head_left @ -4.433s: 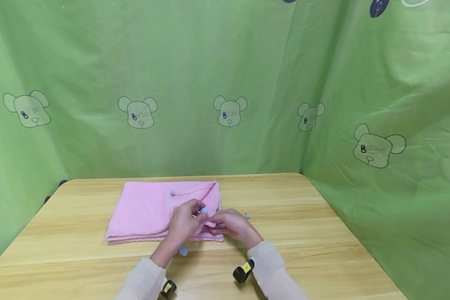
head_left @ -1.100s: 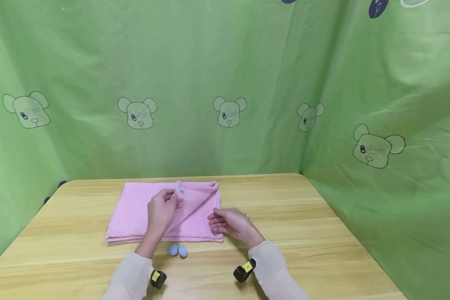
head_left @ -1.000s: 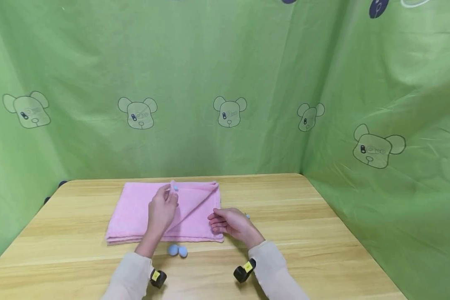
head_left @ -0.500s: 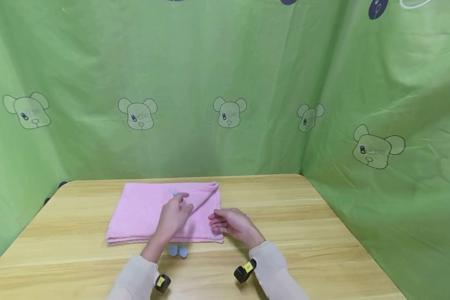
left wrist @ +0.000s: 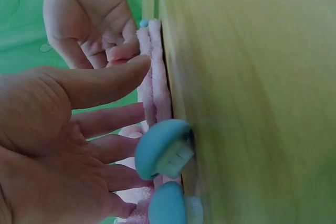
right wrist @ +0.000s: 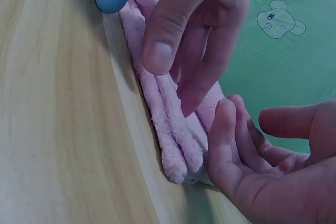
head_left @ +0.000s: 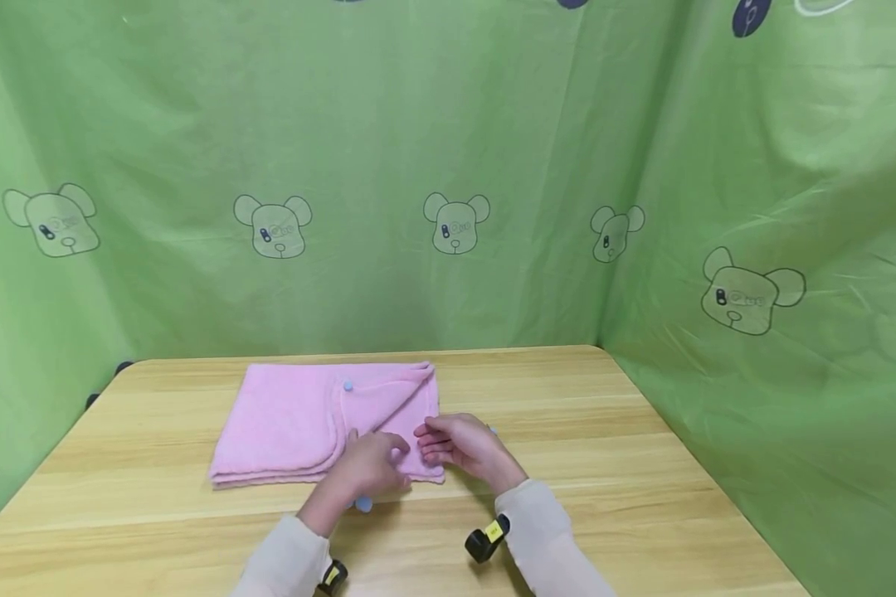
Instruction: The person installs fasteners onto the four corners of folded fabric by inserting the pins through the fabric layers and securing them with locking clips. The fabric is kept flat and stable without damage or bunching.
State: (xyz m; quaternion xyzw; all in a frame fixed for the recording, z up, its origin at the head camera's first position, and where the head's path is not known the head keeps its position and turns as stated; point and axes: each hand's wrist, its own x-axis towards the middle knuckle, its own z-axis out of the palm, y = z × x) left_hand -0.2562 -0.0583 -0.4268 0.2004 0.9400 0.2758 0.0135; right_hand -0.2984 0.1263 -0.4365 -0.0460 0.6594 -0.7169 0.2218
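A folded pink towel [head_left: 284, 414] lies on the table, its upper layer turned back diagonally on the right. One blue knob [head_left: 348, 385] sits on that flap. My left hand [head_left: 371, 464] hovers over the towel's near edge, fingers loose and holding nothing. In the left wrist view, two blue mushroom-shaped pieces with pale stems, an upper piece [left wrist: 155, 145] and a lower piece [left wrist: 165, 205], stand just beyond its fingers. My right hand [head_left: 466, 445] is at the towel's right edge, palm inward, fingers gently bent with nothing in them.
Behind the right hand another small blue piece [head_left: 493, 429] shows partly on the wooden table [head_left: 567, 390]. A green curtain [head_left: 366, 290] with bear-head prints stands close along the table's back and right side. Black wrist cameras hang below both cuffs.
My left hand has let go of the towel flap and moved toward me, to the near edge. The flap lies flat again, blue knob on it. My right hand stays put.
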